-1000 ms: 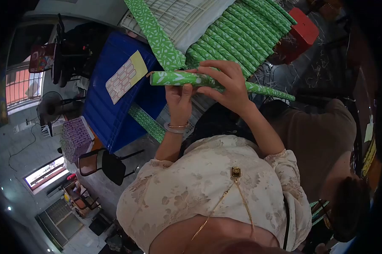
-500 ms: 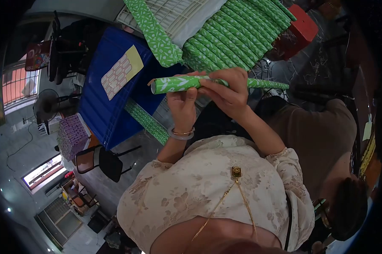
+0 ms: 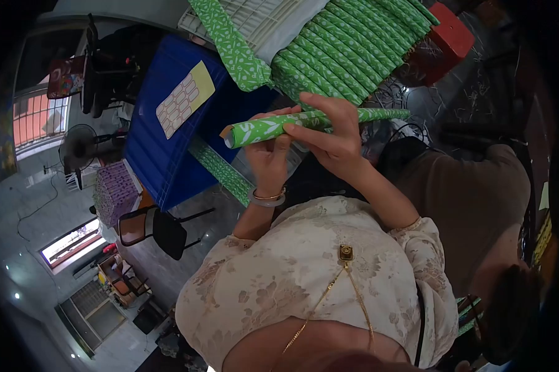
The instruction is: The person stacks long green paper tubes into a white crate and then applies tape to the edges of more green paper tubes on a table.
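Observation:
A roll of green wrapping paper [image 3: 261,129] with a white leaf-like pattern lies crosswise in front of my chest, its left end showing a brown inner edge. My left hand [image 3: 270,158] holds it near that end, thumb below and fingers mostly hidden behind. Farther along, my right hand [image 3: 335,133] is around the roll, with the thumb against its near side and the forefinger raised above it. Beyond the right hand the narrower far part of the roll points right. Many similar green rolls [image 3: 335,53] lie side by side in a stack ahead.
A blue bin [image 3: 158,118] stands ahead left, carrying a sheet of oval labels [image 3: 183,102]. Another green roll [image 3: 220,170] slants beside it. A red stool [image 3: 447,46] is at far right. A person in a brown shirt [image 3: 465,186] is close on my right. A black chair [image 3: 168,235] stands left.
My right forefinger has lifted off the roll and the hand's grip has loosened a little. The roll's left end has dipped slightly and moved right. The whole view has shifted a little.

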{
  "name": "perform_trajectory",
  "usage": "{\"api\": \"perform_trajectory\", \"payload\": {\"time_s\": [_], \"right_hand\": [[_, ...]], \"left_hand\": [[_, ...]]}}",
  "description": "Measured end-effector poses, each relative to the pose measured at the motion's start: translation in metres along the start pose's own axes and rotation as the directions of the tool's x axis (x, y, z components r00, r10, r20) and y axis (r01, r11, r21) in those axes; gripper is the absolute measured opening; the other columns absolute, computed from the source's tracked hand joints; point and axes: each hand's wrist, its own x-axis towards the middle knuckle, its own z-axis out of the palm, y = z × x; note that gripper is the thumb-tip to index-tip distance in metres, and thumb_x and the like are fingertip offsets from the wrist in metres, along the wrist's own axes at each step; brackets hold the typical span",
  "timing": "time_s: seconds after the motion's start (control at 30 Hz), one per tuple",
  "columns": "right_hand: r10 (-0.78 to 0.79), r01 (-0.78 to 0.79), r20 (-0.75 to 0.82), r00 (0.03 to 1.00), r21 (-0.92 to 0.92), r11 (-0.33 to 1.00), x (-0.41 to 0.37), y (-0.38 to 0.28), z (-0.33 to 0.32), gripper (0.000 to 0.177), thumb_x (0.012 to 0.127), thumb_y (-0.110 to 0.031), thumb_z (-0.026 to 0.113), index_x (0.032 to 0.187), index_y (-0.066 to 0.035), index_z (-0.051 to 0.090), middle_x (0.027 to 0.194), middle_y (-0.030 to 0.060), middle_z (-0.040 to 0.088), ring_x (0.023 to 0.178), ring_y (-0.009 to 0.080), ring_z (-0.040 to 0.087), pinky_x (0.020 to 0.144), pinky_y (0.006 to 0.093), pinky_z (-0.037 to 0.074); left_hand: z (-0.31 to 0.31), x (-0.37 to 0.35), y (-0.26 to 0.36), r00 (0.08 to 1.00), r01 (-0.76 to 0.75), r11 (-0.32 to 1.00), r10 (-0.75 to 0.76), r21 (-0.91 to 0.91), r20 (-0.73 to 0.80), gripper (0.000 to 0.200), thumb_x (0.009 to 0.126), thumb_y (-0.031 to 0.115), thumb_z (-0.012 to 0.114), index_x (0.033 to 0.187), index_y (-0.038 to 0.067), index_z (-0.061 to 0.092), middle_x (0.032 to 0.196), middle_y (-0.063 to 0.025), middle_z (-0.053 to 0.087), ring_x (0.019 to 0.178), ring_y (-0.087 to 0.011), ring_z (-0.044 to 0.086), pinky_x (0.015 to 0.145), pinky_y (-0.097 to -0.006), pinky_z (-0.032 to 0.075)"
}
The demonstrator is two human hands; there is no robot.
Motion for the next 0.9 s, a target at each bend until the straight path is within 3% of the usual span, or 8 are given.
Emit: {"api": "perform_trajectory", "payload": {"time_s": [0.1,0.2,0.33,0.5,0.63,0.7,0.8,0.9], "right_hand": [[0.140,-0.125,-0.129,0.982,0.119,0.985,-0.008,-0.007,0.005,0.036,0.065,-0.012,0.067,0.100,-0.019,0.065,0.119,0.0092,0.051,0.092,0.0225,0.054,0.077,0.0339,0.038],[0.227,-0.224,-0.061,0.972,0.064,0.973,0.004,-0.012,-0.003,0.034,0.067,-0.013,0.066,0.100,-0.020,0.065,0.119,0.0081,0.051,0.093,0.0224,0.054,0.078,0.0337,0.038],[0.095,-0.095,0.025,0.995,0.014,0.995,0.009,-0.009,-0.010,0.033,0.067,-0.013,0.067,0.100,-0.020,0.065,0.119,0.0066,0.052,0.095,0.0213,0.054,0.080,0.0336,0.038],[-0.024,0.017,-0.067,0.997,-0.115,0.993,0.003,-0.006,-0.008,0.031,0.068,-0.014,0.066,0.098,-0.021,0.064,0.119,0.0043,0.052,0.098,0.0188,0.053,0.083,0.0331,0.038],[-0.031,0.021,-0.079,0.996,-0.124,0.992,-0.005,-0.005,-0.004,0.033,0.069,-0.015,0.065,0.101,-0.022,0.063,0.119,0.0041,0.052,0.098,0.0191,0.053,0.084,0.0333,0.038],[0.158,-0.160,-0.084,0.984,-0.017,0.987,-0.002,-0.009,-0.005,0.037,0.070,-0.017,0.065,0.106,-0.023,0.060,0.119,0.0036,0.053,0.097,0.0191,0.054,0.085,0.0334,0.037],[0.011,-0.001,0.105,0.994,-0.098,0.995,0.003,-0.006,-0.013,0.043,0.066,-0.022,0.069,0.108,-0.021,0.059,0.119,0.0065,0.052,0.099,0.0221,0.053,0.086,0.0372,0.036],[0.007,0.001,0.085,0.996,-0.094,0.996,0.001,-0.014,-0.013,0.041,0.066,-0.022,0.070,0.105,-0.020,0.060,0.118,0.0062,0.053,0.100,0.0206,0.053,0.087,0.0362,0.036]], "left_hand": [[0.000,-0.002,-0.001,1.000,-0.025,0.997,0.025,0.068,0.000,0.046,0.082,0.019,0.062,0.115,-0.001,0.038,0.114,-0.0177,0.049,0.108,-0.0306,0.050,0.085,-0.0345,0.048],[0.001,0.000,-0.001,0.996,-0.091,0.991,0.089,0.100,0.031,0.048,0.081,0.019,0.063,0.116,-0.001,0.036,0.114,-0.0183,0.049,0.107,-0.0314,0.050,0.086,-0.0356,0.048],[0.005,0.001,0.001,0.996,-0.084,0.996,0.082,0.040,0.036,0.048,0.081,0.017,0.063,0.118,0.000,0.036,0.115,-0.0184,0.048,0.108,-0.0309,0.050,0.086,-0.0346,0.048],[0.005,-0.004,0.000,0.998,-0.062,0.997,0.062,0.037,0.003,0.047,0.081,0.016,0.063,0.118,0.001,0.037,0.116,-0.0179,0.048,0.109,-0.0304,0.049,0.084,-0.0327,0.048],[0.005,-0.001,-0.001,0.999,-0.045,0.999,0.045,0.003,-0.024,0.048,0.081,0.017,0.063,0.117,0.001,0.037,0.115,-0.0177,0.049,0.108,-0.0323,0.050,0.088,-0.0366,0.046],[0.004,0.000,-0.001,0.996,-0.087,0.996,0.087,0.009,0.007,0.048,0.081,0.018,0.064,0.117,0.001,0.037,0.114,-0.0175,0.049,0.108,-0.0331,0.050,0.089,-0.0384,0.044],[0.002,-0.005,0.004,0.988,-0.148,0.983,0.143,0.108,0.052,0.052,0.079,0.025,0.066,0.115,0.001,0.038,0.111,-0.0174,0.051,0.107,-0.0356,0.050,0.090,-0.0422,0.043],[0.002,-0.012,0.016,0.986,-0.168,0.976,0.164,0.140,0.042,0.053,0.079,0.026,0.066,0.116,0.001,0.038,0.111,-0.0178,0.051,0.106,-0.0359,0.051,0.086,-0.0417,0.047]]}}
